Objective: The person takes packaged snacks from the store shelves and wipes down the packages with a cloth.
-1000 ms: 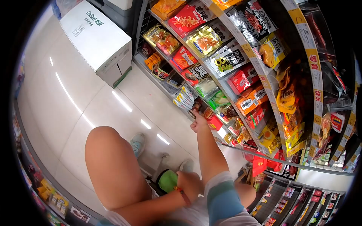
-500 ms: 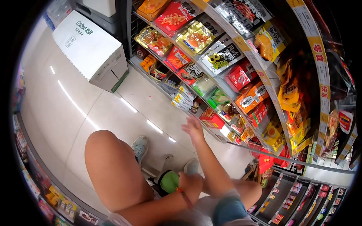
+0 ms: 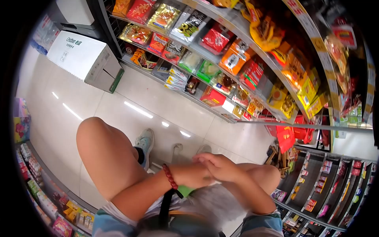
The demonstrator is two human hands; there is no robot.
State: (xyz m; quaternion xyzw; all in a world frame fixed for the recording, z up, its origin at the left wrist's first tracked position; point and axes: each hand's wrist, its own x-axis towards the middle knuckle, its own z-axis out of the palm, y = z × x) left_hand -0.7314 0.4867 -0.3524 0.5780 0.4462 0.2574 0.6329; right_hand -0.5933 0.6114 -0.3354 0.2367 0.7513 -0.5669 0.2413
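Observation:
My left hand (image 3: pixel 194 175), with a red bead bracelet (image 3: pixel 170 176) on its wrist, rests above my lap, smeared by motion. Touching it from the right is my right hand (image 3: pixel 215 164), whose fingers lie over the left one. Whether either holds anything is hidden. Beneath my left wrist a green cloth-like item (image 3: pixel 185 191) partly shows, with a black strap (image 3: pixel 165 207) beside it. Beyond my hands stands a shelf rack with a red snack packet (image 3: pixel 216 38), an orange packet (image 3: pixel 237 56) and a stack of white-and-yellow packets (image 3: pixel 176 78) low down.
A white carton (image 3: pixel 79 55) stands on the floor (image 3: pixel 106 106) at upper left, near wrapped bottles (image 3: pixel 44 33). Curved shelves of goods line the lower left. At lower right is a dark rack (image 3: pixel 294 170) with small packets. A red bag (image 3: pixel 285 136) hangs by the shelf end.
My right hand has come back from the low shelf to meet my left hand over my lap. The left hand has moved slightly up. The view has shifted, showing more of the right side.

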